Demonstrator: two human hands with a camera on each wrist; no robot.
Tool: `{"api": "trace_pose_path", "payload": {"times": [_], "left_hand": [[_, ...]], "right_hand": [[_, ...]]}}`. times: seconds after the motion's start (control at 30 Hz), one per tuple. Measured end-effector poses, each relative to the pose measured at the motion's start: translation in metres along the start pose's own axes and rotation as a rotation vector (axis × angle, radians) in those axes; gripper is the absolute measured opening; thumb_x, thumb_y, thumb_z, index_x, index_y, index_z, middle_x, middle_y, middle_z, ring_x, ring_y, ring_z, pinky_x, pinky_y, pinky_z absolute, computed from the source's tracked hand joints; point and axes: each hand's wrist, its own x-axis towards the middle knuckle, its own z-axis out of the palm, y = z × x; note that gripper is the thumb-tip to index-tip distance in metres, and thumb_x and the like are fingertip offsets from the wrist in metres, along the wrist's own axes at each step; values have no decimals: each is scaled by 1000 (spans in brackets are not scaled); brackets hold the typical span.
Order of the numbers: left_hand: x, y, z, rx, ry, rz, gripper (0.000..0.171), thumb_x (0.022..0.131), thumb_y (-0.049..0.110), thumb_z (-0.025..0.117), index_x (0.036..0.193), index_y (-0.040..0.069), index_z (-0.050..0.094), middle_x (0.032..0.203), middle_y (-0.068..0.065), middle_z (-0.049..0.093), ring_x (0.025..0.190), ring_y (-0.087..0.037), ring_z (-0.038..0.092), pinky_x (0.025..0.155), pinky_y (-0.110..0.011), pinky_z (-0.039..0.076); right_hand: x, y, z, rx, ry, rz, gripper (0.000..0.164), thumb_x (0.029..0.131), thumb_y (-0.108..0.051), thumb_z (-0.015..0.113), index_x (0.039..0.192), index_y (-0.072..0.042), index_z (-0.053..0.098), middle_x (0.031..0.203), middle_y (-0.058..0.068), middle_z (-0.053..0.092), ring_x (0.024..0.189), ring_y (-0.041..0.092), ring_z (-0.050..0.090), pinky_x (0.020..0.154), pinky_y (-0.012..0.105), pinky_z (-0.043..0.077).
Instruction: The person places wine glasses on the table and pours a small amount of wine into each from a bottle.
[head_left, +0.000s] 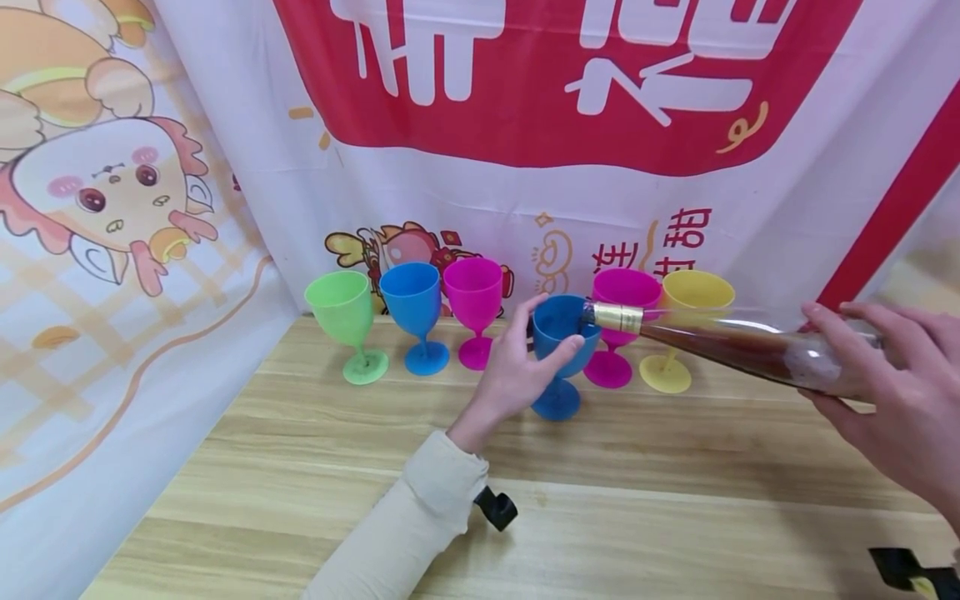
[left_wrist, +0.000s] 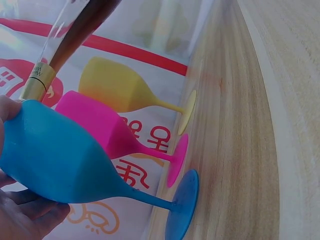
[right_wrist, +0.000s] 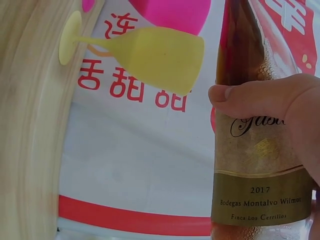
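Observation:
My left hand curls its fingers and thumb round the bowl of a blue goblet, which stands upright on the table. In the left wrist view, fingers show on both sides of the blue goblet. A clear glass wine bottle with reddish-brown liquid lies nearly level, its gold-collared neck at the goblet's rim. My right hand grips the bottle near its base. The right wrist view shows the thumb across the bottle's label. Whether liquid is flowing is hidden inside the goblet.
Along the table's back edge stand a green goblet, another blue goblet, a pink goblet, a second pink goblet and a yellow goblet. Behind them hangs a printed cloth. The wooden table extends in front.

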Motion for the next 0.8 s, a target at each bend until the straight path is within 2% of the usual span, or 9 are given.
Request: {"api": "trace_pose_path", "payload": {"times": [0.23,0.33,0.43,0.47,0.53,0.6,0.67,0.73,0.8], "left_hand": [[0,0,0,9,-1,4,77,98,50,71,163,28,35,161,-8,52,143,-34,58,110,-55,56],[1,1,-1,3,-1,5,78,98,49,71,163,27,35,161,-9,52,142,-35,59,109,-56,56],[1,2,-1,-4,-5,3,78,98,49,71,163,27,34,161,-10,52,141,-36,60,107,-56,57],[1,2,-1,-7,-8,3,78,98,50,72,163,28,34,161,-10,52,140,-37,61,107,-56,57],[1,2,-2,-11,-13,0,78,98,50,72,163,28,34,162,-10,52,140,-37,61,106,-56,58],[1,2,-2,-16,-18,-4,78,98,50,72,163,29,34,162,-10,51,141,-38,60,106,-56,58],[2,1,-3,-19,-18,-8,78,98,50,72,163,30,34,163,-10,50,142,-39,59,107,-57,57],[2,1,-3,-18,-17,-11,78,98,50,72,163,30,34,164,-10,49,143,-39,58,107,-58,57],[2,1,-3,-17,-17,-13,79,98,50,72,163,30,33,164,-10,48,144,-39,57,107,-58,56]], "right_hand": [[-4,1,5,12,-18,40,99,98,-82,9,156,-13,51,136,36,52,123,55,42,92,68,37],[-6,-1,7,4,-69,100,70,101,-54,65,156,-13,51,138,35,51,125,54,41,107,68,39],[-10,-1,10,-9,-139,165,92,80,-28,93,159,-15,47,142,34,49,129,53,39,124,67,31],[-11,0,12,-13,-149,175,92,80,-29,93,158,-15,48,142,33,50,129,53,41,124,67,32],[-13,3,15,-12,-160,184,84,94,-68,67,158,-16,49,139,34,53,124,53,45,116,68,39],[-14,6,20,2,-144,171,104,88,-92,32,154,-16,54,134,33,60,114,52,52,100,68,48],[-16,9,26,34,-116,154,116,82,-99,19,149,-14,60,128,30,66,103,50,57,84,62,49],[-18,12,32,96,-109,156,115,79,-100,28,147,-14,63,125,27,69,100,46,60,85,46,50],[-21,14,37,167,-110,161,107,75,-95,57,145,-15,65,124,23,71,101,42,60,87,30,45]]}}
